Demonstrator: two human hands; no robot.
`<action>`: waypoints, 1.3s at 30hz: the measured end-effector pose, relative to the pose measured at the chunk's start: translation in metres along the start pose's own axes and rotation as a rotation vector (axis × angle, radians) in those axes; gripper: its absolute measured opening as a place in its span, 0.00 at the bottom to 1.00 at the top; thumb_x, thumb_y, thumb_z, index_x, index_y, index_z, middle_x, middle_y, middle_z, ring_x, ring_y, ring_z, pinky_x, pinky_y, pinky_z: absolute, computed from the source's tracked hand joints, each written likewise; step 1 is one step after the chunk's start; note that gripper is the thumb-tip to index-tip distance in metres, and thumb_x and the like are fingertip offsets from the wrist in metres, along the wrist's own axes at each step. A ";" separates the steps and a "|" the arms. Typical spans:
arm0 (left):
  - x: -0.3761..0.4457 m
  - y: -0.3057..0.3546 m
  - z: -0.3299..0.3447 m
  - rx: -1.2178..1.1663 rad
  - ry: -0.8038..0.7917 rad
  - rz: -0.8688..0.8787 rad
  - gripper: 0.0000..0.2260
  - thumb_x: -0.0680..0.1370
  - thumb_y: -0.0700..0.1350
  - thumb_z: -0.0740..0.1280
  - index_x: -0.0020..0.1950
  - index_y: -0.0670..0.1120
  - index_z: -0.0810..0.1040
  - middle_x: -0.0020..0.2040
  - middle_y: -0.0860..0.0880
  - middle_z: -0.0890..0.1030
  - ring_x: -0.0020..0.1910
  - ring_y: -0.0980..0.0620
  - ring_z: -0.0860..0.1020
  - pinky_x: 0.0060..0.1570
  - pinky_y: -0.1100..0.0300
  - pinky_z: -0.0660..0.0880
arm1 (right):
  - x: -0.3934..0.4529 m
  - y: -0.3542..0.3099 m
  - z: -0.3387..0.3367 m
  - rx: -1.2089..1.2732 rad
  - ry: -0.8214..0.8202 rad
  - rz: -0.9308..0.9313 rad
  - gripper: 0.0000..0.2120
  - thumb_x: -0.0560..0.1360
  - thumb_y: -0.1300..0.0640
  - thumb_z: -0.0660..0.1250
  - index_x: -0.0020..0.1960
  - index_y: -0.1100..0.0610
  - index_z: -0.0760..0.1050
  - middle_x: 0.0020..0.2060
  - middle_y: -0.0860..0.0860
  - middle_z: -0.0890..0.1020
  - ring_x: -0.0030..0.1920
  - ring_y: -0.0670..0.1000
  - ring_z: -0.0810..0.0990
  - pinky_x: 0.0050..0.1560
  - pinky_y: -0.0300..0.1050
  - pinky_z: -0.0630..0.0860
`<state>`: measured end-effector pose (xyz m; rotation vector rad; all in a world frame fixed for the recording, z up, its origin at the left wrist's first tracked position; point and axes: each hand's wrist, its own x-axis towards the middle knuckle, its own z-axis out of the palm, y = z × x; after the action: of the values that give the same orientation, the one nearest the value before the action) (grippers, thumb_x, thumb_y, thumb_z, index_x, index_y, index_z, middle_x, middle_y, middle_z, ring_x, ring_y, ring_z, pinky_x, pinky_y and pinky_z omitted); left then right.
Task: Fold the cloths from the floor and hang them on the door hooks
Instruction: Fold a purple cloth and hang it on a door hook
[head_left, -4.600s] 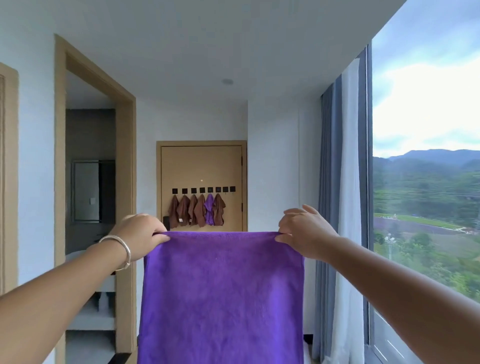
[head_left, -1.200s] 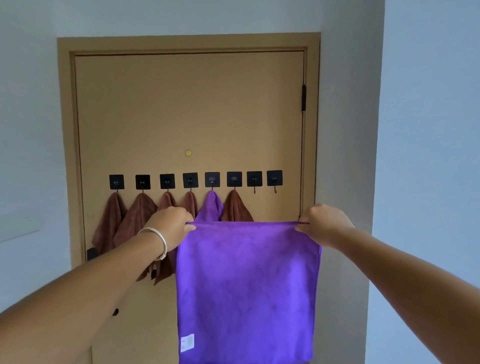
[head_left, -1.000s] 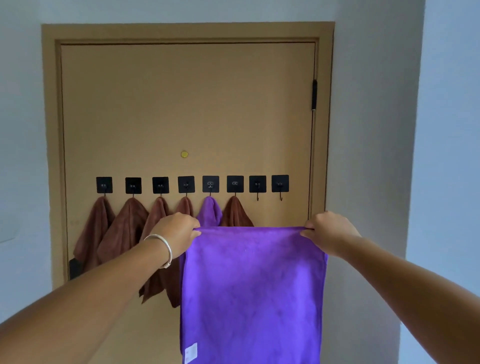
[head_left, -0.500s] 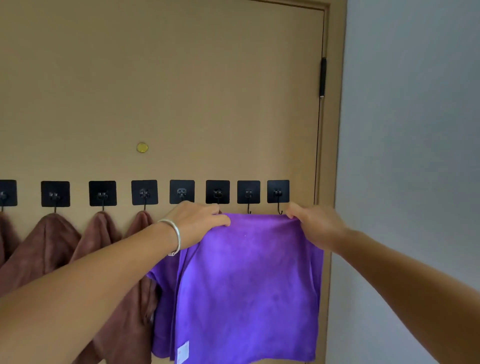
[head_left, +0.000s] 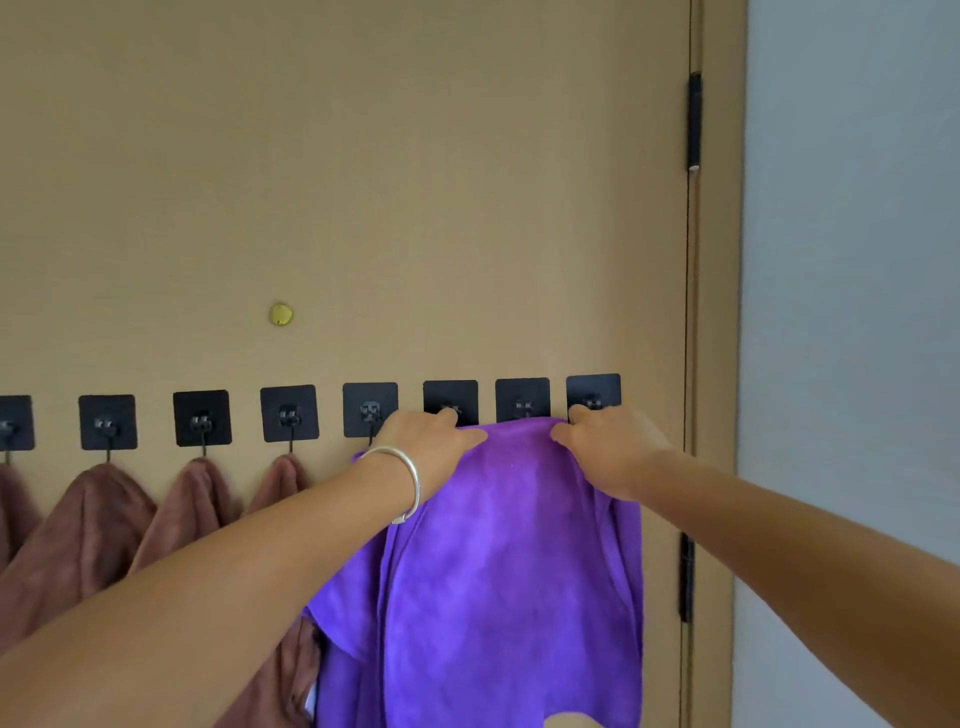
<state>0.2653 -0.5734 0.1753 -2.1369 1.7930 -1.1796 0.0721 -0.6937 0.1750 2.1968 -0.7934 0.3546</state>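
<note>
Item: folded purple microfibre cloth (head_left: 498, 571), soft pile, hanging flat against tan wooden door (head_left: 363, 182).

Position: top edge raised level with the row of square black adhesive hook plates (head_left: 289, 413), bunched upward into a slight hump directly beneath the seventh plate (head_left: 522, 399), second from the right end. Lower body draped straight down, partly overlapping a second purple cloth (head_left: 332, 613) behind and to the left.

Hold: left hand (head_left: 431, 441), silver bangle (head_left: 400, 480) at wrist, pinching the top edge near the left corner, fingers curled over the fabric, fingertip reaching the sixth plate (head_left: 450, 400). Right hand (head_left: 608, 447) gripping the top edge near the right corner, fingertips against the eighth plate (head_left: 593, 392). Hands apart, one per side, cloth stretched between them.

Reason for hold, judged: two-point grip keeps the fold together and the edge taut, so the middle can be lifted onto the hook between the hands. Hook itself hidden by fabric; engagement not determinable.

Appearance: even violet, faint vertical drape creases, doubled layers showing along the left edge; small white tag (head_left: 310, 699) low at left, owner cloth uncertain.

Adjacent: brown folded cloths (head_left: 93, 530) hung from the hooks at left.
</note>
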 end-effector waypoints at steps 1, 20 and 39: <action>0.000 0.007 0.001 0.035 -0.018 0.003 0.25 0.75 0.34 0.58 0.70 0.53 0.64 0.46 0.47 0.68 0.35 0.45 0.71 0.29 0.57 0.61 | 0.001 -0.008 0.005 -0.032 -0.002 -0.027 0.16 0.78 0.64 0.54 0.62 0.55 0.71 0.52 0.53 0.75 0.44 0.56 0.78 0.36 0.49 0.65; -0.024 0.081 0.036 -0.064 -0.166 0.098 0.35 0.76 0.64 0.60 0.75 0.46 0.54 0.54 0.46 0.80 0.49 0.42 0.79 0.40 0.55 0.64 | -0.021 -0.059 0.056 0.305 0.003 0.112 0.16 0.76 0.60 0.61 0.63 0.56 0.65 0.49 0.52 0.79 0.45 0.56 0.80 0.36 0.47 0.67; -0.060 0.111 0.059 -0.169 -0.306 0.151 0.26 0.78 0.49 0.60 0.75 0.51 0.56 0.73 0.46 0.62 0.59 0.42 0.75 0.52 0.50 0.72 | -0.052 -0.067 0.081 0.735 0.066 0.190 0.19 0.76 0.58 0.61 0.66 0.51 0.67 0.52 0.52 0.75 0.42 0.52 0.71 0.40 0.44 0.69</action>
<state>0.2139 -0.5763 0.0457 -2.0843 1.9258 -0.6464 0.0751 -0.6966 0.0575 2.7600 -0.9377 0.9282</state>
